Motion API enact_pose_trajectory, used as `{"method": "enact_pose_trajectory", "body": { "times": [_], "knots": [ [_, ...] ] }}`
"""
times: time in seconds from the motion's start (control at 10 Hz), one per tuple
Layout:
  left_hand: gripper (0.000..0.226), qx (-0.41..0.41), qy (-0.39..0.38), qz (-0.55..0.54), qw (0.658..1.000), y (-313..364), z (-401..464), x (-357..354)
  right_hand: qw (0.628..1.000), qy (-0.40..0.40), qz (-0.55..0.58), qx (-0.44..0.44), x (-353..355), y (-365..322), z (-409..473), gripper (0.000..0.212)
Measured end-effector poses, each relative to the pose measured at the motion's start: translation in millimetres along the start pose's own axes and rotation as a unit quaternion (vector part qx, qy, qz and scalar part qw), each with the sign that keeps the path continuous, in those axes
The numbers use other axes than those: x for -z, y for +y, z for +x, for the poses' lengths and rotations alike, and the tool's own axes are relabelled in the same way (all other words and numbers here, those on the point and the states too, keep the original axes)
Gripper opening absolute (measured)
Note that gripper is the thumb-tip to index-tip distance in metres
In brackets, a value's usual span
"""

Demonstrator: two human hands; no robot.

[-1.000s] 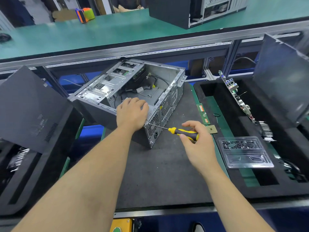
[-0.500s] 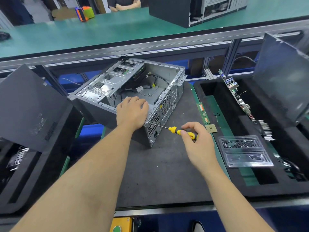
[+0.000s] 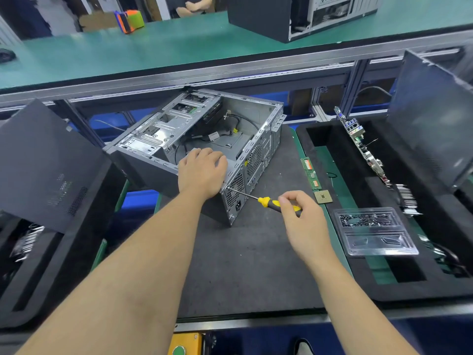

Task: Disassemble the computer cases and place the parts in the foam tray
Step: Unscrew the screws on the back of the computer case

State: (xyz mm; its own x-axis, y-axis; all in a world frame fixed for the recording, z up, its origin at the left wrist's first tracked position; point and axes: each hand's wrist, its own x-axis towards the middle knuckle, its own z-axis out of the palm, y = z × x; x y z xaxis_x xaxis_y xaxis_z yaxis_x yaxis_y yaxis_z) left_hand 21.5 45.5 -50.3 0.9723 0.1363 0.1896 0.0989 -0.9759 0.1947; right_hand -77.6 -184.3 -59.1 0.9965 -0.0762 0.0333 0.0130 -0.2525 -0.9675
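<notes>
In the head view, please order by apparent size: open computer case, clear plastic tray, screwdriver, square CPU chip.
1. open computer case
2. clear plastic tray
3. screwdriver, partly hidden by the right hand
4. square CPU chip

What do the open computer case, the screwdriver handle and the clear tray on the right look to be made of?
Computer case: bare sheet metal, dull silver with stamped slots and punched vents; its outer panel looks painted dark grey. Screwdriver: yellow and black handle, probably plastic or rubber, with a shiny steel shaft. Clear tray: thin transparent moulded plastic, glossy with highlights. It sits on the black foam tray, matte and soft-looking.
</notes>
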Motion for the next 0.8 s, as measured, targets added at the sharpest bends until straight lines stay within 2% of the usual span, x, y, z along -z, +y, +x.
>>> {"method": "enact_pose_trajectory", "body": {
  "times": [0.1,0.2,0.3,0.4,0.5,0.6,0.7,0.8],
  "knots": [
    [0.021,0.000,0.003,0.000,1.000,0.0,0.0,0.5,0.999,-0.001,0.016,0.033,0.4,-4.6,-0.4,0.019],
    [0.022,0.002,0.002,0.000,1.000,0.2,0.0,0.8,0.998,-0.020,0.045,0.035,2.2,-5.3,0.4,0.033],
    [0.023,0.002,0.003,0.000,1.000,0.2,-0.2,0.7,0.996,-0.033,0.078,0.011,1.1,-1.4,0.1,0.029],
    [0.023,0.004,0.001,-0.002,1.000,0.6,-0.4,0.8,0.995,-0.026,0.077,-0.057,-0.5,1.5,2.0,0.010],
    [0.024,0.005,0.002,-0.003,1.000,0.7,-1.0,1.3,0.995,-0.028,0.049,-0.082,-1.4,6.0,3.3,0.031],
    [0.024,0.007,0.004,-0.007,1.000,1.5,-1.7,2.1,0.999,-0.009,0.022,-0.031,-1.5,7.7,1.9,0.019],
    [0.024,0.009,0.001,-0.011,1.000,2.0,-2.1,2.9,0.999,0.002,0.050,0.006,-0.3,3.3,1.5,0.018],
    [0.024,0.010,0.000,-0.012,1.000,2.4,-2.4,3.9,0.996,-0.021,0.080,0.013,2.5,1.3,1.4,0.034]
  ]
}}
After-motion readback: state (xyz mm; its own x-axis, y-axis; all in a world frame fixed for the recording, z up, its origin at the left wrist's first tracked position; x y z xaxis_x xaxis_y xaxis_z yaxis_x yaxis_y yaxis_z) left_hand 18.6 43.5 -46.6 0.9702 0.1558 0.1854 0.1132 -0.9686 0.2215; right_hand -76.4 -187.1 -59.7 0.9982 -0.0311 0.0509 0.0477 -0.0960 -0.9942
